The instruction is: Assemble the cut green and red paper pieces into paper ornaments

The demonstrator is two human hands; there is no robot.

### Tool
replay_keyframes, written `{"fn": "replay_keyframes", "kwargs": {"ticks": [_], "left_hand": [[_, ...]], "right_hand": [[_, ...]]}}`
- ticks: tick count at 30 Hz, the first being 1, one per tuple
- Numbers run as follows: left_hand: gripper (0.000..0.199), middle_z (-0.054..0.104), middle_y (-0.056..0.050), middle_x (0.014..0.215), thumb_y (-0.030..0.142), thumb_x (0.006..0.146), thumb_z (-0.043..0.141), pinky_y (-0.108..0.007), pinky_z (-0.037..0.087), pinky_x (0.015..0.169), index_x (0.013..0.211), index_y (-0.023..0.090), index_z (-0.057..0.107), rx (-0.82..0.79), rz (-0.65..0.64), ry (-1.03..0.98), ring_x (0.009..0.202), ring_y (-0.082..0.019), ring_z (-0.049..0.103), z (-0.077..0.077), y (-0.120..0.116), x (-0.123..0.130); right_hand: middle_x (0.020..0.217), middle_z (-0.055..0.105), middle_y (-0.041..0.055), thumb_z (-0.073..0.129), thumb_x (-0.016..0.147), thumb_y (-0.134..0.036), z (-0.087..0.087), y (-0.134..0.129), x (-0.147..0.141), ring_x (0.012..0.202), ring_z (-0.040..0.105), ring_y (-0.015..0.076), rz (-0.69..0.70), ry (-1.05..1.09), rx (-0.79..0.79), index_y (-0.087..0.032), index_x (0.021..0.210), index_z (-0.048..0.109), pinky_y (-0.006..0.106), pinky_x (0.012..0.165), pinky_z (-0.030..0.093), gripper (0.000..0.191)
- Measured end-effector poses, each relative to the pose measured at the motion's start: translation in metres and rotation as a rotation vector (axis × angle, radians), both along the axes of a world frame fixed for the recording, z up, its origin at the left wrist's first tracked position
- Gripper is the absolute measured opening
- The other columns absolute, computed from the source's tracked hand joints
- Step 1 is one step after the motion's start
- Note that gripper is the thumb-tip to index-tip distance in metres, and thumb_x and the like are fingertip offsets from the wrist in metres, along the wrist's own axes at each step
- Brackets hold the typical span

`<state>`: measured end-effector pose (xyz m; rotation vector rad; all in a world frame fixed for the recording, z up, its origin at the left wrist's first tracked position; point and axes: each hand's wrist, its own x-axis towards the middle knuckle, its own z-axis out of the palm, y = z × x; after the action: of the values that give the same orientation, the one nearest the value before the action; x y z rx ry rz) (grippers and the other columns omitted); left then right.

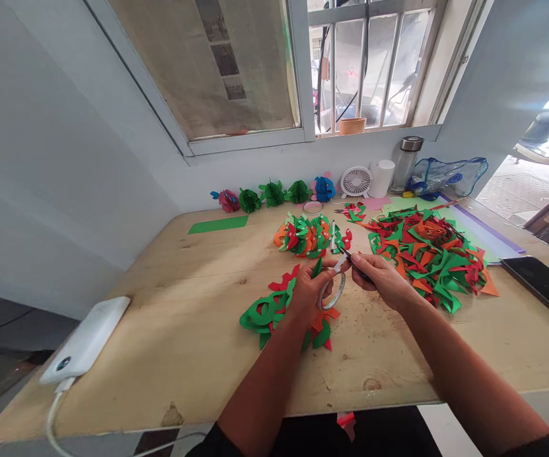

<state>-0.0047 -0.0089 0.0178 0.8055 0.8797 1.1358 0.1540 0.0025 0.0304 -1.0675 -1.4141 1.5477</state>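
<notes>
My left hand is closed on a roll of white tape, and a green paper piece sticks up between its fingers. A short end of tape stretches toward my right hand. That hand is wrapped round a dark-handled tool that looks like small scissors, its tip close to the tape end. Under and beside my left hand lies a loose pile of cut green, red and orange paper shapes. Beyond the hands stands a row of similar shapes with white tape bits on them, next to a white pen.
A heap of paper scraps covers the right side, with a black phone at the edge. Folded paper ornaments, a small fan and a glass bottle line the wall. A white power bank lies left; a green strip lies behind.
</notes>
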Motion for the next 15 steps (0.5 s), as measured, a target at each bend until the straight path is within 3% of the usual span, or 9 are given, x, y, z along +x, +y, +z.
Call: {"fn": "replay_keyframes", "kwargs": {"ticks": [15], "left_hand": [[0.028,0.039,0.006,0.047,0.03,0.06,0.071,-0.02,0.018,0.043,0.082,0.012,0.068,0.049,0.018,0.004,0.041,-0.003,0.029,-0.0036,0.001,-0.0008]], "right_hand": [[0.047,0.034,-0.0064,0.047,0.081,-0.056,-0.0008,-0.0001,0.0001,0.044,0.025,0.006,-0.044,-0.128,0.151,-0.014,0.078,0.065,0.023,0.043,0.017,0.046]]}}
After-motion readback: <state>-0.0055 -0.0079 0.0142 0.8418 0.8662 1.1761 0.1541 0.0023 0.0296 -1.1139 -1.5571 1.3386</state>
